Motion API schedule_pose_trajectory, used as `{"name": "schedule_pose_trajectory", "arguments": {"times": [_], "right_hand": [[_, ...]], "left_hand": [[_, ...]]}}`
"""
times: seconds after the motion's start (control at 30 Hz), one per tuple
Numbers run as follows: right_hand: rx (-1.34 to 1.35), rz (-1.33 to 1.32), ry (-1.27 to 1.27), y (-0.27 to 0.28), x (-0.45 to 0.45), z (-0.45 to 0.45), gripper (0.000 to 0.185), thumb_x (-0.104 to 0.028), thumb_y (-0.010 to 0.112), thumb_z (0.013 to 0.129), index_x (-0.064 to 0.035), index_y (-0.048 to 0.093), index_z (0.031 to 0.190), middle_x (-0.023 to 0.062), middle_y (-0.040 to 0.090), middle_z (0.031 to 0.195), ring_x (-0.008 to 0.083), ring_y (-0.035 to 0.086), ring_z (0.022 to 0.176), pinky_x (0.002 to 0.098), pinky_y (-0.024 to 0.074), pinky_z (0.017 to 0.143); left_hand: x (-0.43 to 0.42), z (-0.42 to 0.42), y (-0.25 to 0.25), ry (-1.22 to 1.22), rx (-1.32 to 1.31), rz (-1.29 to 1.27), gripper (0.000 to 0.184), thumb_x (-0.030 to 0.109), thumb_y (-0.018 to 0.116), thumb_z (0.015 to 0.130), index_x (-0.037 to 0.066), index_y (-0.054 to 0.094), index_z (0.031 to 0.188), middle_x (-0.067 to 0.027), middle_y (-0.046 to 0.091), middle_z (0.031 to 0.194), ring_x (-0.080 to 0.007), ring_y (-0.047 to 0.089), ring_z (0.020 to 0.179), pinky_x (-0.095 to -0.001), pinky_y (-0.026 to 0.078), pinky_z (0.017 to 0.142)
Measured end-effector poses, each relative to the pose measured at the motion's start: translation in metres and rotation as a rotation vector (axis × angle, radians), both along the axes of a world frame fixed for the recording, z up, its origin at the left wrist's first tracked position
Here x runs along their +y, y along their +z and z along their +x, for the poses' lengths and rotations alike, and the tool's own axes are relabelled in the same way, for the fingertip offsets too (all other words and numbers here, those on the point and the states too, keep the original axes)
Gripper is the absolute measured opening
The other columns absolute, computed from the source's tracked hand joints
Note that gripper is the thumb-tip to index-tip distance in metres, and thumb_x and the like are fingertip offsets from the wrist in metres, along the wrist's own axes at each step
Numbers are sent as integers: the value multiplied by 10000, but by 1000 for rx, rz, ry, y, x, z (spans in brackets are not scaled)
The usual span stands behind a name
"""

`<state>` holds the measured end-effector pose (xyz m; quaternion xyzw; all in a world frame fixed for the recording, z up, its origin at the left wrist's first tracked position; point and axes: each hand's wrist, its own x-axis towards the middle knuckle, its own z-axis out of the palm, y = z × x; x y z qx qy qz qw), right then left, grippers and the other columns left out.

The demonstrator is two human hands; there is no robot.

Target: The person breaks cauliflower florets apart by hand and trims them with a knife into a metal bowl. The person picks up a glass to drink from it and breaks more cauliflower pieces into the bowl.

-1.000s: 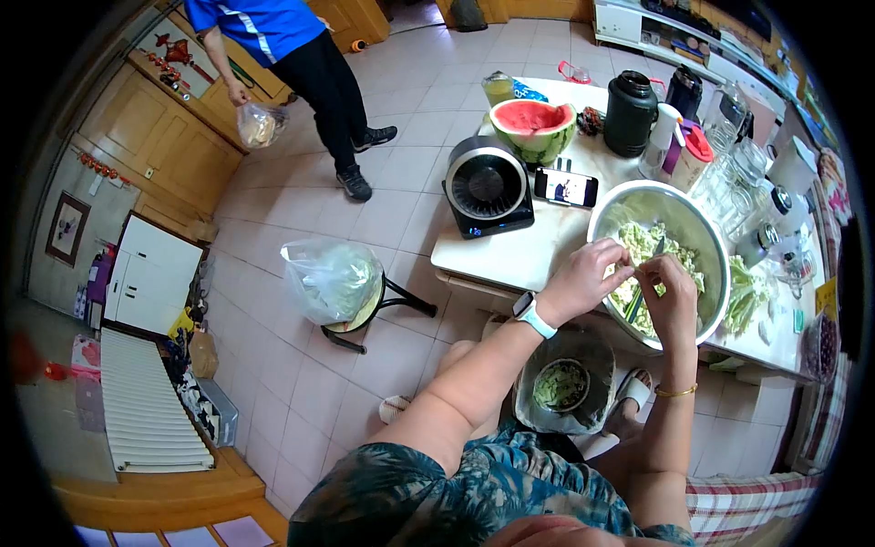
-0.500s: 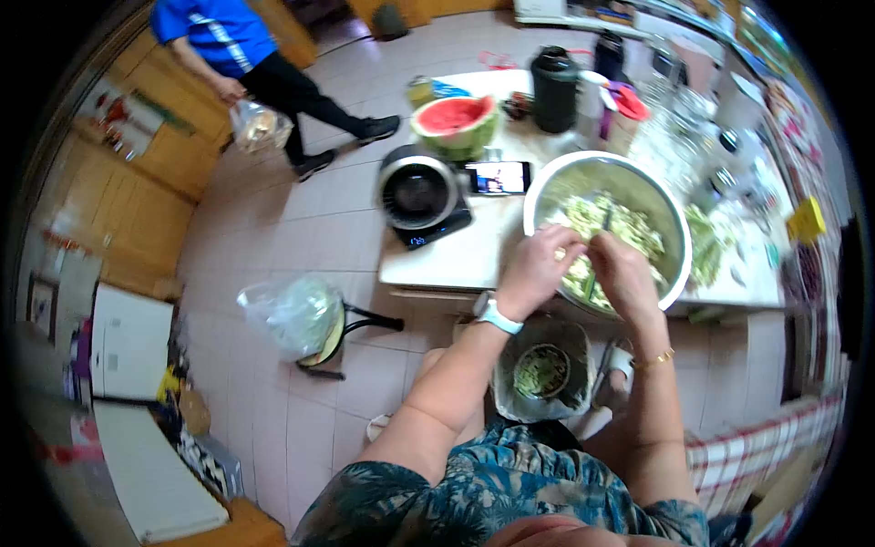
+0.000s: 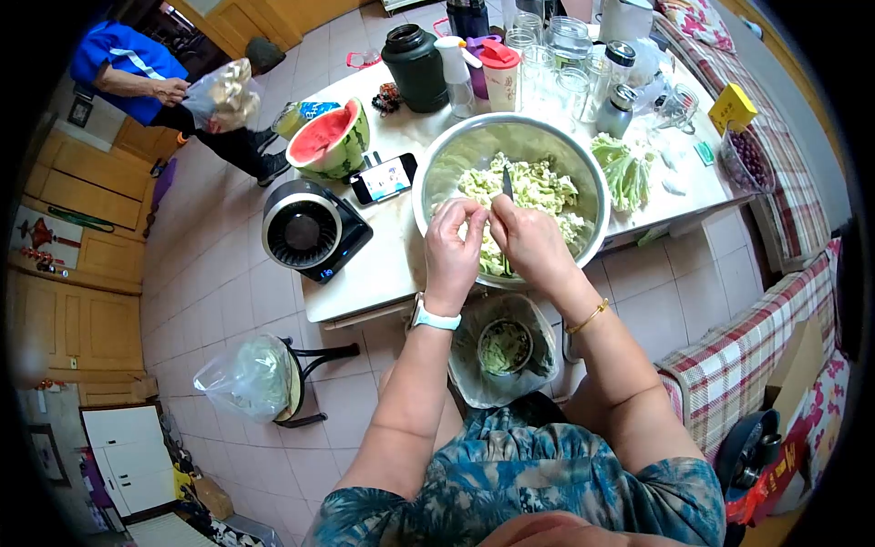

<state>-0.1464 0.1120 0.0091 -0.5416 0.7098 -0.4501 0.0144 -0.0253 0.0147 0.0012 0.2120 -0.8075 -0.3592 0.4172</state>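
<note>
Presently | right hand [image 3: 533,239] grips slim-bladed knife [image 3: 508,185] | left hand [image 3: 452,246] pinched, contents unclear | round shiny metal bowl [image 3: 441,173]: ragged pale-green pieces [image 3: 549,189]

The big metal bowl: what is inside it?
Inside the metal bowl are chopped pale-green vegetable pieces. The left hand and the right hand, holding a knife, hide some of them; the bottom under the pieces cannot be seen.

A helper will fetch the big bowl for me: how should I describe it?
Go to the white table. At its near edge, beneath the left hand and right hand, stands a round metal bowl holding chopped pale-green pieces. Its broad, shiny rim sets it apart from the clear jars beyond.
</note>
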Motion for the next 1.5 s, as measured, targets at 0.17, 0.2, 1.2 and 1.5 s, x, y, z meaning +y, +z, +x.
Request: {"name": "schedule_pose_trajectory", "arguments": {"times": [0.17,0.2,1.2,1.5], "right_hand": [[-215,96,137,12,5,-15,236,-190,629,1022,7,570,906,251,601,756,436,603,696,484,486,642],[-298,152,219,22,10,-23,233,-191,640,1031,11,583,931,217,570,722,364,567,645,439,474,620],[-209,329,339,8,17,-29,253,-231,622,983,7,636,896,265,651,802,459,639,729,514,515,696],[-129,328,181,4,14,-20,259,-236,659,920,3,658,819,253,654,754,448,660,709,518,529,681]], "left_hand": [[-2,-5,1,-91,79,66,167,144,733,995,-14,676,995,-107,708,988,-247,670,957,-347,525,888],[-2,-5,-1,-110,93,101,166,146,736,994,-9,679,1008,-100,706,990,-239,670,956,-345,524,886],[-17,17,6,-242,-217,-313,112,120,796,866,46,715,890,-87,677,991,-305,640,1082,-429,505,919],[-9,15,15,-177,-240,-437,101,90,797,828,48,710,854,-97,664,909,-319,650,1050,-478,484,989]]}}
